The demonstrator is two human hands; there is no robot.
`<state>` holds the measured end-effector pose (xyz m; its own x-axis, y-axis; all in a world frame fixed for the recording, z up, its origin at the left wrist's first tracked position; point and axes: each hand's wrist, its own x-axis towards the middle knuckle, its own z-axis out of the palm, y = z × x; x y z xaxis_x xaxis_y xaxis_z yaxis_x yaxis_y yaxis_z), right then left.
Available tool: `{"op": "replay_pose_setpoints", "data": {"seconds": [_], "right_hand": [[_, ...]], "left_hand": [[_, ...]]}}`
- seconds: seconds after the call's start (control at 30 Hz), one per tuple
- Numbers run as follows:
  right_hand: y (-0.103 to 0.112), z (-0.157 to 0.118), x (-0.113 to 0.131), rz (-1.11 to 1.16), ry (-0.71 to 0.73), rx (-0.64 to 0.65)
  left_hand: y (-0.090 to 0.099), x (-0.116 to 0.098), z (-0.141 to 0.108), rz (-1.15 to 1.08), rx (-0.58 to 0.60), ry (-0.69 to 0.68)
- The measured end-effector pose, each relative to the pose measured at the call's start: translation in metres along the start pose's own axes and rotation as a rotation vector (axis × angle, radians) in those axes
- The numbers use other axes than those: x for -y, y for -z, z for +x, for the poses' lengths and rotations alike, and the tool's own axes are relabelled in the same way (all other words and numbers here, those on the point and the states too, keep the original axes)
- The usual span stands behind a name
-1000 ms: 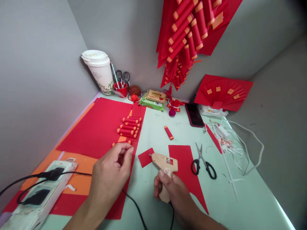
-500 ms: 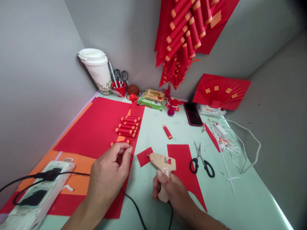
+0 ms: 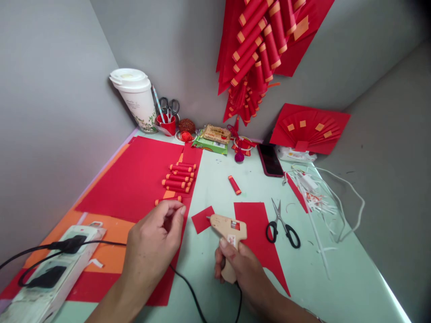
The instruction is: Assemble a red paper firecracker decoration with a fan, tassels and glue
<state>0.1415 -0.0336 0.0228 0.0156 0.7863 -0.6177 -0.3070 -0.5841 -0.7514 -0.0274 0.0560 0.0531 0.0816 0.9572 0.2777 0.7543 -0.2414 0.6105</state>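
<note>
My right hand [image 3: 240, 264] is wrapped around the handle of a beige hot glue gun [image 3: 224, 224], its nozzle pointing left over a small red paper square [image 3: 202, 219]. My left hand [image 3: 153, 240] hovers left of that square with thumb and forefinger pinched; anything between them is too small to make out. Just beyond its fingers lies a red paper roll with orange ends [image 3: 168, 200], partly hidden. Several more such rolls [image 3: 178, 179] are stacked behind it. One single roll [image 3: 235, 185] lies apart on the pale green table [image 3: 215, 179].
Black-handled scissors [image 3: 282, 226] lie right of a red paper strip [image 3: 259, 237]. A power strip [image 3: 63, 264] with black cables rests at left on orange and red sheets. A phone [image 3: 270, 160], white cable [image 3: 362, 202], lidded cup [image 3: 136, 101] and hanging red decoration [image 3: 256, 49] stand farther back.
Almost nothing differs. The view has shifted very slightly, while both hands and the glue gun keep their places.
</note>
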Motion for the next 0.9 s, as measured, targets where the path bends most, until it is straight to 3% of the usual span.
{"op": "replay_pose_setpoints", "data": {"seconds": [0.9], "right_hand": [[-0.001,0.001,-0.0013,0.028,0.003,-0.011]], "left_hand": [[-0.0004,-0.003,-0.0003,0.005,0.019,-0.005]]}}
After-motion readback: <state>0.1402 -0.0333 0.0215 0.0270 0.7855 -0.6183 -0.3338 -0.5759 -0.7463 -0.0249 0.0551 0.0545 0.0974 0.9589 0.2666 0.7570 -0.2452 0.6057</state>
